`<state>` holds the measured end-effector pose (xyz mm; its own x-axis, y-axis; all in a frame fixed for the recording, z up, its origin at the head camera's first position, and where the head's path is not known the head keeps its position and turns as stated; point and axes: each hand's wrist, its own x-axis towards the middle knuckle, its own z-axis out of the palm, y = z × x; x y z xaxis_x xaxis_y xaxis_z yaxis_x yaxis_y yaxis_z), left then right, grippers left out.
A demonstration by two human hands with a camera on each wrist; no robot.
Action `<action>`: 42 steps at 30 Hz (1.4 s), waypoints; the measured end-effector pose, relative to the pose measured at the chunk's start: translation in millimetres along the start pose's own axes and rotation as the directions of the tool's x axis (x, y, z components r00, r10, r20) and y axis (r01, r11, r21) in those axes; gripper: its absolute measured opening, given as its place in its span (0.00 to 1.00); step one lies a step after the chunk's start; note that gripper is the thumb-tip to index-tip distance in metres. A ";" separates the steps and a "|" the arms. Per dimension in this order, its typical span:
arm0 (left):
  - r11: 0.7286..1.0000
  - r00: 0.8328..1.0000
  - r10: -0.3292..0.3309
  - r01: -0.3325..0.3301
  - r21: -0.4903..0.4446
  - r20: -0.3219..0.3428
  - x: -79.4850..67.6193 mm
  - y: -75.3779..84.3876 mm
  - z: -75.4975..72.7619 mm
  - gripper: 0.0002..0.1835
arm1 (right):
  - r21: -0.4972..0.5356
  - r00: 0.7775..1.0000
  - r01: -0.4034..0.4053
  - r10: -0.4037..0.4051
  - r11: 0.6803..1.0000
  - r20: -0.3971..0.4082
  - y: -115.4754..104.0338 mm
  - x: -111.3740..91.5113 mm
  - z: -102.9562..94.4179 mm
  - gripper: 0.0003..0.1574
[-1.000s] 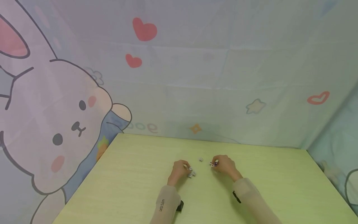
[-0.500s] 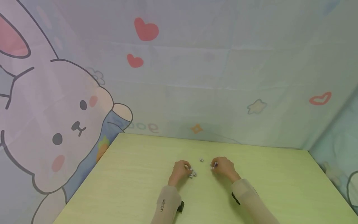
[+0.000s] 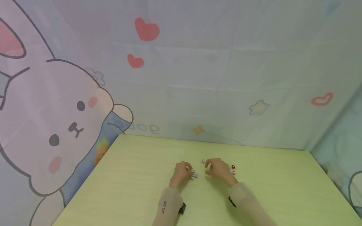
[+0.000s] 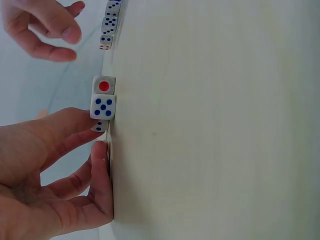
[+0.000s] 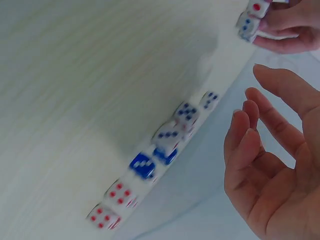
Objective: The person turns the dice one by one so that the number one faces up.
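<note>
My left hand (image 3: 181, 172) rests on the table at a small cluster of white dice (image 3: 192, 177), its thumb and index finger pinching a white die (image 4: 100, 126). Against that one stand a die with five blue dots (image 4: 103, 106) and one with a red dot (image 4: 104, 85). To the right, my right hand (image 3: 220, 169) hovers with loosely bent fingers and nothing between them, its palm and fingertips plain in the right wrist view. On its far side lie a red die (image 3: 233, 167) and a white die with dark dots (image 3: 233, 172).
A lone white die (image 3: 203, 161) lies between the hands, farther back. In the right wrist view, several dice run in a row, a blue die (image 5: 142, 165) among them. The pale table (image 3: 141, 175) meets a printed cloth (image 3: 181, 94) behind it.
My right hand has let go of the dice it was holding and shifted slightly left. Red and white dice have come into view on its right. My left hand stays in place.
</note>
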<state>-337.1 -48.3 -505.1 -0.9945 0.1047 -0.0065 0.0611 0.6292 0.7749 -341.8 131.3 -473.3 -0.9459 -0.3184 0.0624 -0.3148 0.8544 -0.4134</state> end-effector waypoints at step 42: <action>0.999 1.000 0.012 -0.012 -0.030 0.011 2.8 -2.8 0.1 0.06 | -0.063 0.994 0.108 -0.108 0.992 0.004 -21.3 3.9 34.0 0.10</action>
<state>-340.0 -49.7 -507.3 -0.9926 0.1211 -0.0044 0.0702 0.6044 0.7936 -336.1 97.8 -495.1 -0.9060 -0.4105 0.1032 -0.4197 0.8392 -0.3458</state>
